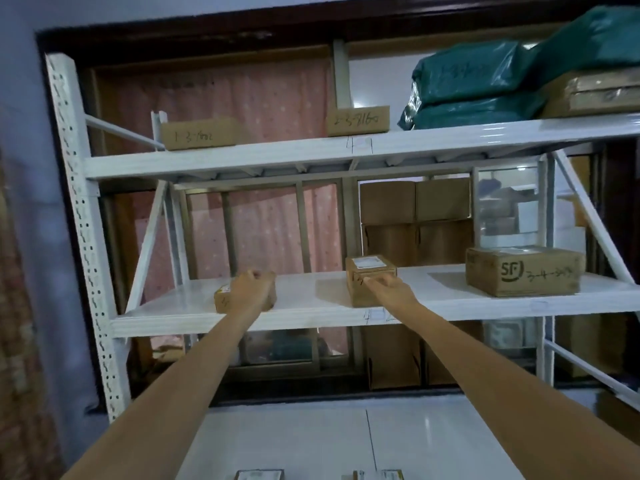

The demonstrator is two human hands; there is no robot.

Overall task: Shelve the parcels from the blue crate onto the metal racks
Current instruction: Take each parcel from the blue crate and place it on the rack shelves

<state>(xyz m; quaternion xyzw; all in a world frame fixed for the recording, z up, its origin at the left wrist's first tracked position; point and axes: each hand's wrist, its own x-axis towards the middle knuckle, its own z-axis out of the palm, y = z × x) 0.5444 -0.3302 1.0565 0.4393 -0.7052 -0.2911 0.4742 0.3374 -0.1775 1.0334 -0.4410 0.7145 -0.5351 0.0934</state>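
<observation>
Both my arms reach out to the middle shelf (311, 317) of the white metal rack (83, 209). My left hand (251, 289) grips a small cardboard parcel (221, 297) resting on the shelf's left part. My right hand (388, 287) touches the front of another small cardboard parcel (370, 271) with a white label on top, its fingers closed against the box. A larger box printed "SF" (523, 271) stands at the shelf's right. The blue crate is out of view.
The upper shelf (415, 143) carries two small cardboard boxes (197, 133) (358, 121), green plastic-wrapped parcels (478, 84) and a taped box (595, 95). More cartons (415, 220) are stacked behind the rack. Two labelled parcels (259, 475) peek in at the bottom edge.
</observation>
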